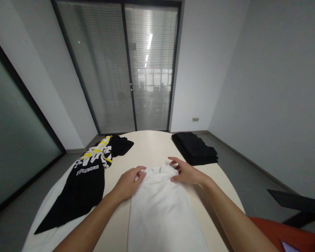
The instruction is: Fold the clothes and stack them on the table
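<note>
A white T-shirt (162,210) lies folded lengthwise into a long panel on the table in front of me, its far end bunched near the collar. My left hand (130,180) is at the far left corner of the shirt, thumb and fingers closed on the cloth edge. At the far right corner is my right hand (186,171), with its fingers spread and curved and the thumb at the fabric. The near end of the shirt runs out of view at the bottom.
On the table's left lies a black T-shirt (86,182) with a yellow and white print. A stack of folded black garments (195,148) sits at the back right. The pale table (147,143) has a rounded edge. An orange chair (283,232) stands at lower right.
</note>
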`<state>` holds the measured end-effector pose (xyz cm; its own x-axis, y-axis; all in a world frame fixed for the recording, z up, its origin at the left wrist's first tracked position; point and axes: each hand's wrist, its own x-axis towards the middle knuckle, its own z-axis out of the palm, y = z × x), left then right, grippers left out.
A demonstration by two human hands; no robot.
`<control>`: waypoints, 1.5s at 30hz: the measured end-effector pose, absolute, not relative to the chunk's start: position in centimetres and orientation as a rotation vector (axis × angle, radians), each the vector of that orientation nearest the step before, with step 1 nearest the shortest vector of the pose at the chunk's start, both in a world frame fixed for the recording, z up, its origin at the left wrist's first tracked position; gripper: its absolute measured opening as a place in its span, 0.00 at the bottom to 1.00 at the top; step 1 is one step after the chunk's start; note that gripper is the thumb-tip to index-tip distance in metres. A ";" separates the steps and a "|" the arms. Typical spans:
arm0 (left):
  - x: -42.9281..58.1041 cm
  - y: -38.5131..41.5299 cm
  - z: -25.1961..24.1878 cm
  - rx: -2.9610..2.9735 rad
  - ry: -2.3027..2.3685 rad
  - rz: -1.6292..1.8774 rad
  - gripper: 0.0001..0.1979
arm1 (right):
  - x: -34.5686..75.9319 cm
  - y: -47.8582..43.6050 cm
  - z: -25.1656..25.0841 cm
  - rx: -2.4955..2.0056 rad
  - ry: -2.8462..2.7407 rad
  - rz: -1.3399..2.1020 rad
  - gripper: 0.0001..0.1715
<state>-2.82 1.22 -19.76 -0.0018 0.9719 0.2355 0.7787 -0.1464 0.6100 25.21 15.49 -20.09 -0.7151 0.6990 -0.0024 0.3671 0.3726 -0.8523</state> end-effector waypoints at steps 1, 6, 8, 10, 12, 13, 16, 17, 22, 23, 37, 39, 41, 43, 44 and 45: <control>-2.7 1.5 -19.6 1.966 1.803 0.883 0.17 | 25.3 15.6 -20.0 -0.914 -2.302 1.290 0.57; -2.0 3.1 -18.9 1.971 1.802 0.714 0.18 | 25.4 15.9 -19.3 -0.723 -2.345 1.296 0.40; -1.7 3.7 -18.6 1.981 1.769 0.667 0.17 | 25.3 15.8 -19.1 -0.608 -2.340 1.339 0.34; -1.3 4.2 -18.3 1.975 1.738 0.631 0.18 | 25.1 15.6 -18.9 -0.550 -2.337 1.387 0.31; -0.8 4.9 -18.1 1.963 1.734 0.625 0.19 | 25.0 15.3 -18.7 -0.534 -2.336 1.404 0.31; -0.5 5.3 -18.1 1.953 1.734 0.649 0.19 | 24.9 15.2 -18.6 -0.529 -2.335 1.405 0.31; 0.2 6.4 -18.5 1.904 1.693 0.777 0.19 | 24.8 14.8 -18.3 -0.504 -2.329 1.393 0.29; 0.4 6.7 -18.7 1.894 1.670 0.804 0.22 | 24.8 14.7 -18.1 -0.494 -2.326 1.388 0.29; 1.7 7.3 -18.6 1.872 1.450 0.804 0.23 | 24.9 14.1 -17.0 -0.436 -2.253 1.457 0.26; 1.9 7.2 -18.5 1.861 1.394 0.800 0.22 | 24.9 14.0 -16.8 -0.424 -2.230 1.480 0.26; 1.1 6.3 -18.8 1.662 1.231 1.030 0.19 | 25.5 14.0 -15.9 -0.523 -2.136 1.364 0.28; 1.1 6.1 -18.5 1.686 1.285 1.019 0.17 | 25.4 14.0 -15.9 -0.545 -2.098 1.312 0.29; 1.2 6.1 -18.3 1.637 1.284 1.052 0.18 | 25.3 14.1 -16.0 -0.547 -2.072 1.246 0.29; 1.6 6.2 -18.4 1.552 1.276 1.093 0.19 | 25.2 14.3 -16.4 -0.540 -2.046 1.214 0.31; 1.7 6.3 -18.6 1.510 1.279 1.109 0.20 | 25.1 14.4 -16.6 -0.547 -2.043 1.227 0.34; 1.9 6.4 -18.7 1.475 1.287 1.121 0.20 | 25.1 14.5 -16.9 -0.565 -2.048 1.258 0.38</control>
<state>1.89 6.45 -18.70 0.0654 0.9939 0.0886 0.2243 -0.1012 0.9693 25.10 14.50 -16.92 -0.6890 0.6557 0.3089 0.0211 0.4441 -0.8957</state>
